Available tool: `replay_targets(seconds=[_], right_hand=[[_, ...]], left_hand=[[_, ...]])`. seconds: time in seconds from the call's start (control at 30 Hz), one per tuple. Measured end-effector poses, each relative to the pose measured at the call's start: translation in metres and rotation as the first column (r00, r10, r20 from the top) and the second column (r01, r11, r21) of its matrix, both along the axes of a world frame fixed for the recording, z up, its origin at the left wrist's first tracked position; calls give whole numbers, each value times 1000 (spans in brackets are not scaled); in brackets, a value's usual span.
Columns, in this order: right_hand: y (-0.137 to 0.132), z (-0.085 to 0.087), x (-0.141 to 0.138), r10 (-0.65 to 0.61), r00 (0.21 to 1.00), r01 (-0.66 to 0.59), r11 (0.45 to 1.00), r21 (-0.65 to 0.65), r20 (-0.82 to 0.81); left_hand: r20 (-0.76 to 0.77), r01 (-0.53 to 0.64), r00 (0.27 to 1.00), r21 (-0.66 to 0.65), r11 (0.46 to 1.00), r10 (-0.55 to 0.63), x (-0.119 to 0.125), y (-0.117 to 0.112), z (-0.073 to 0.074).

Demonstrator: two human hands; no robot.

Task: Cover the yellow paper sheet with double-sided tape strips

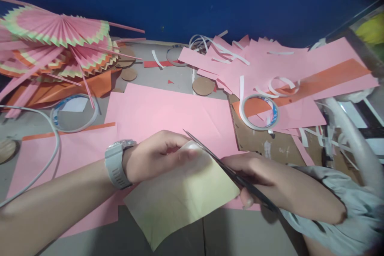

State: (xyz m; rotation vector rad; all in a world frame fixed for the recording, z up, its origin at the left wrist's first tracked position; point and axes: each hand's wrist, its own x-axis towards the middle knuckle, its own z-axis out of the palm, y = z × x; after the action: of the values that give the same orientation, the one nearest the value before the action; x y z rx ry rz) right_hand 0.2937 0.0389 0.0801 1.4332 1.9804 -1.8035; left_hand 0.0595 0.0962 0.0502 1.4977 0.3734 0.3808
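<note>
My left hand point(156, 156), with a grey watch point(117, 163) on its wrist, is closed on the upper edge of a pale yellow paper sheet point(177, 198) and holds it above a large pink sheet point(144, 116). My right hand point(255, 176) grips dark scissors point(222, 166). Their blades lie along the yellow sheet's right edge, and the tip points up and to the left. A grey sleeve point(339, 208) covers my right forearm.
Folded pink and green paper fans point(60, 44) lie at the back left. Two tape rolls point(75, 113) point(259, 112), cardboard discs point(203, 86), pink and orange strips point(300, 72) and white backing scraps litter the table. A white cable point(51, 144) curves at the left. A blue wall stands behind.
</note>
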Motion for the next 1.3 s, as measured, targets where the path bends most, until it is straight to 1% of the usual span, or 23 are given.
replay_targets(seconds=[0.1,0.23,0.33,0.43,0.73,0.87,1.07,1.13,1.23,1.3], right_hand=[[0,0,0,9,1000,-9,1000,11,24],[1,1,0,29,1000,-29,999,22,4],[0,2,-1,2,1000,-2,1000,10,9],[-1,1,-1,-20,1000,20,999,29,20],[-3,-3,2,1,1000,-1,999,51,5],[-1,0,1,16,1000,-19,995,101,24],[-3,0,1,-19,1000,16,991,136,21],[-2,1,0,-20,1000,18,993,114,18],[0,4,-2,-8,1000,8,1000,29,-15],[2,4,-3,-26,998,25,1000,-11,-51]], left_hand=[[18,14,1000,-6,1000,-13,0,0,0],[3,12,1000,6,1000,-12,-1,1,-1],[-2,10,1000,4,1000,-10,-2,1,-1],[-5,11,1000,-5,1000,-11,-2,1,-1],[-4,4,1000,-2,1000,-4,-2,0,-3],[-16,4,1000,4,1000,-4,-3,-1,-3],[-34,-5,999,7,1000,5,-2,1,-2],[-25,-7,1000,15,1000,7,-2,1,-3],[-7,-8,1000,12,1000,8,-3,0,-4],[-4,-7,1000,2,1000,7,-3,0,-5]])
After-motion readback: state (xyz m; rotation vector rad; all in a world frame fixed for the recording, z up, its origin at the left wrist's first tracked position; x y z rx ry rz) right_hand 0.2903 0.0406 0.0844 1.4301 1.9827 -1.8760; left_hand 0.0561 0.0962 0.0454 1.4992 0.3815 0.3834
